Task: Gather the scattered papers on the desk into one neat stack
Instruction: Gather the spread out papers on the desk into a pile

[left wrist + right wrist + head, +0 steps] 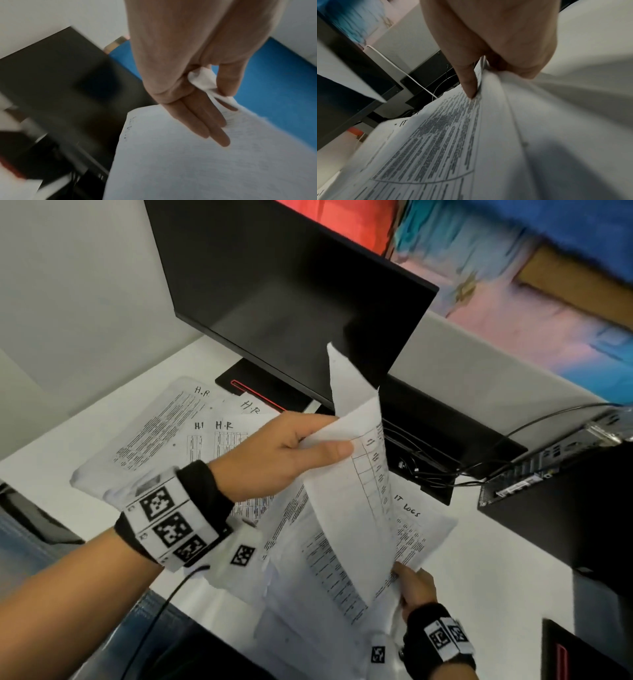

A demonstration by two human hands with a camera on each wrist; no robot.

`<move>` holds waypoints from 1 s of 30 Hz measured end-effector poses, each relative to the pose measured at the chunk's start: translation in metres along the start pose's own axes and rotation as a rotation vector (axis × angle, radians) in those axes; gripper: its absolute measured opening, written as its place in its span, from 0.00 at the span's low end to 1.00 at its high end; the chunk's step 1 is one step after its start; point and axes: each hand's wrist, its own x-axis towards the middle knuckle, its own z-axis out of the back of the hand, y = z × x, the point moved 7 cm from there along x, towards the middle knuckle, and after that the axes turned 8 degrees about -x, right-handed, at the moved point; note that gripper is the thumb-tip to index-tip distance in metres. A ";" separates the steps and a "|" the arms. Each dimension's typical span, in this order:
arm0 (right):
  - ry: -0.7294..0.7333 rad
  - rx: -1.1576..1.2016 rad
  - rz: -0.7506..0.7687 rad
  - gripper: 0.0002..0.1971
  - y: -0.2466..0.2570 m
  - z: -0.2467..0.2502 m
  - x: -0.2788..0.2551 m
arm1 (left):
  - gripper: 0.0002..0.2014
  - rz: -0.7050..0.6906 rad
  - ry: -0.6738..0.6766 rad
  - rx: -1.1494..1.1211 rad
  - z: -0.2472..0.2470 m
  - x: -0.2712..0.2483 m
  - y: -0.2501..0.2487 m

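White printed sheets fill the middle of what we see. Our left hand pinches 1 sheet near its upper edge, thumb on the printed face and fingers behind it, so that grip is closed on paper. The sheet stands lifted and curled, its top corner rising in front of the black monitor and its lower part hanging down toward our right hand. In the left wrist view a crumpled bit of the sheet sits between thumb and fingers, with the rest spreading below the fingertips.

Our right hand grips the near edge of a bundle of papers, thumb on top and the other fingers underneath, so that grip too is clamped on paper. The bundle fans away from the hand toward the monitor, with the page marked "IT LOGS" lying at its right side. In the right wrist view the thumb presses on the printed table of the top page.

More pages marked "H.R" lie flat on the white surface, left of and beyond our left hand, overlapping each other loosely. A black computer case stands to the right, with cables trailing behind the monitor's stand.
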 end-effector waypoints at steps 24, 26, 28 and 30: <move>0.115 0.010 0.037 0.40 -0.001 -0.041 0.002 | 0.49 1.031 -0.884 0.857 0.204 -0.093 0.188; 0.152 0.034 0.031 0.53 -0.005 -0.045 0.004 | 0.54 1.109 -0.861 0.791 0.215 -0.096 0.195; 0.185 0.063 0.019 0.42 -0.002 -0.048 -0.001 | 0.51 1.081 -0.846 0.653 0.218 -0.094 0.205; 0.232 0.064 -0.006 0.47 0.000 -0.054 -0.007 | 0.36 0.986 -0.778 0.579 0.217 -0.087 0.213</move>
